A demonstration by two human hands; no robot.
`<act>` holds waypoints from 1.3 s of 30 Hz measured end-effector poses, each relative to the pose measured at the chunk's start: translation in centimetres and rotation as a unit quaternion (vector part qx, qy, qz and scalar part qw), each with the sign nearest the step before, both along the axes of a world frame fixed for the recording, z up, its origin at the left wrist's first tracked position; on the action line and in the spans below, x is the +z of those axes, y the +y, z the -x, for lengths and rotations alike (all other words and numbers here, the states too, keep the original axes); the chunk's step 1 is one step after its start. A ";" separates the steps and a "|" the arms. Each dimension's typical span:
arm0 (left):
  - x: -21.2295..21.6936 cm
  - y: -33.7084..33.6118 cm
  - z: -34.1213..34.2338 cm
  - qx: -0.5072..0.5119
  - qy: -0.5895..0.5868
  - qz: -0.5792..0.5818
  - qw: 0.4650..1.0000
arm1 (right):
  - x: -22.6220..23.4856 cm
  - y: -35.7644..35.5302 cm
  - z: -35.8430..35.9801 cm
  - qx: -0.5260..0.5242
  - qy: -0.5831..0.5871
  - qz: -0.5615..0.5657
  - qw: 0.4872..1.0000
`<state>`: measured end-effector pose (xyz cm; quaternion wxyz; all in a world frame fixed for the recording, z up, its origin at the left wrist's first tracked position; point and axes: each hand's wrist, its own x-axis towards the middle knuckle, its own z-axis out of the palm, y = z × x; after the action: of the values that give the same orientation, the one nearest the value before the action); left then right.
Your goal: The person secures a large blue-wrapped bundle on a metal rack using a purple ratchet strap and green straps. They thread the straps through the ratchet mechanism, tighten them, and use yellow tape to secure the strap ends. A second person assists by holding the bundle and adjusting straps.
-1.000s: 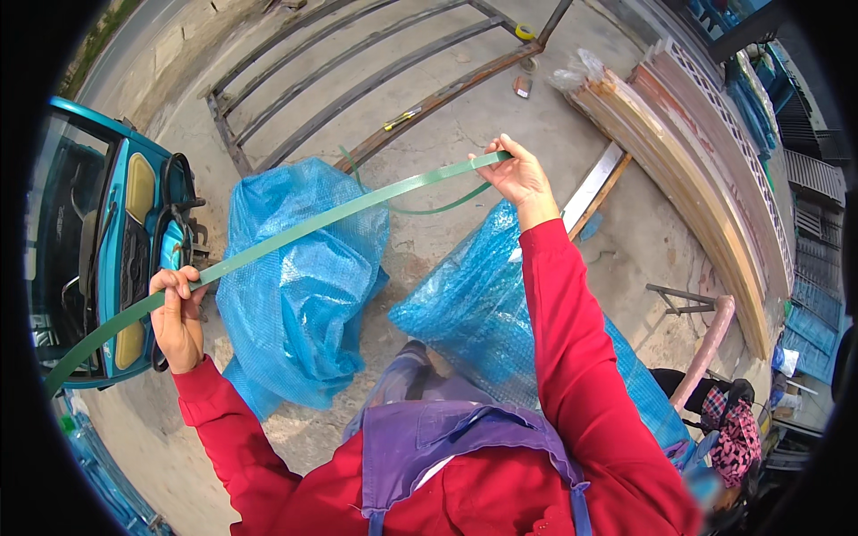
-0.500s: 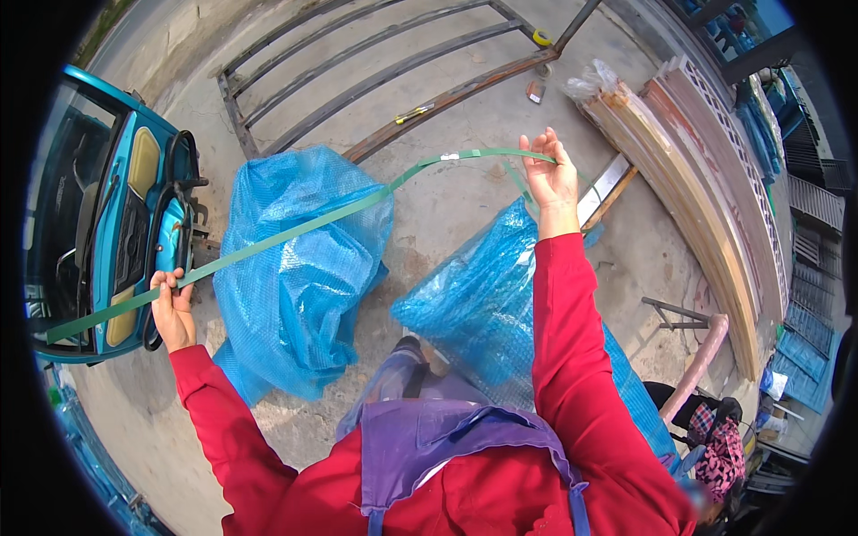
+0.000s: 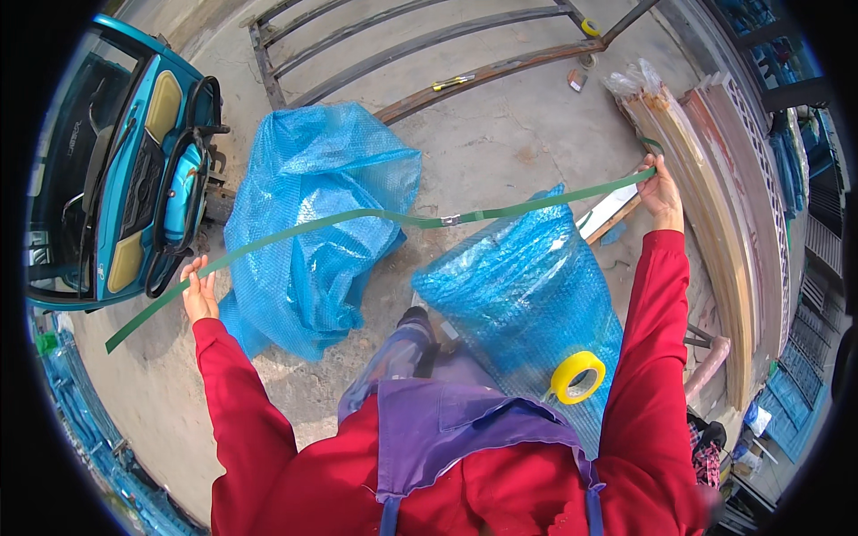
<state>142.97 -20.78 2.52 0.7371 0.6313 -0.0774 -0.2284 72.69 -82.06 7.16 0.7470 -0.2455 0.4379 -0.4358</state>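
Note:
A long green flat strap [image 3: 523, 209] stretches across in front of me between my two hands, sagging a little near its middle. A small metal clip [image 3: 450, 220] sits on it near the middle. At the left, my left hand [image 3: 202, 293] pinches the strap, and a free end hangs out past the fingers. Over at the right, my right hand [image 3: 663, 198] grips the strap's other part, with a short curl of strap above it. Below the strap lie a crumpled blue bubble-wrap bundle [image 3: 308, 259] and a blue bubble-wrapped package [image 3: 518, 277]. On that package rests a yellow tape roll [image 3: 562, 379].
A teal vehicle [image 3: 147, 170] stands at the left. Dark metal frame bars [image 3: 420, 52] lie at the far side with a yellow-handled tool [image 3: 453, 82] on them. Stacked long boards [image 3: 706, 205] line the right. Another tape roll [image 3: 590, 28] sits on the frame.
My right hand has moved right and a little nearer, drawing the strap straighter across. The clip now lies nearer the middle. The view has shifted, bringing the tape roll on the package into sight.

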 end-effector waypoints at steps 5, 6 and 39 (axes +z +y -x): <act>-1.7 0.8 -0.5 0.024 -0.001 0.003 1.000 | 0.3 -2.8 3.7 -0.025 0.098 0.007 0.995; -2.1 0.8 -0.4 0.026 0.006 -0.002 1.000 | 0.0 -3.0 3.8 -0.025 0.103 0.022 0.994; -11.6 -7.6 44.2 -0.474 -0.289 -0.325 0.766 | -13.8 12.8 3.2 -0.009 0.356 0.212 0.910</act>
<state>98.81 -28.38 -9.04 0.2287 0.7520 -0.4977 -0.3668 69.49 -69.24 -6.66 0.4679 -0.5334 0.5740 -0.4087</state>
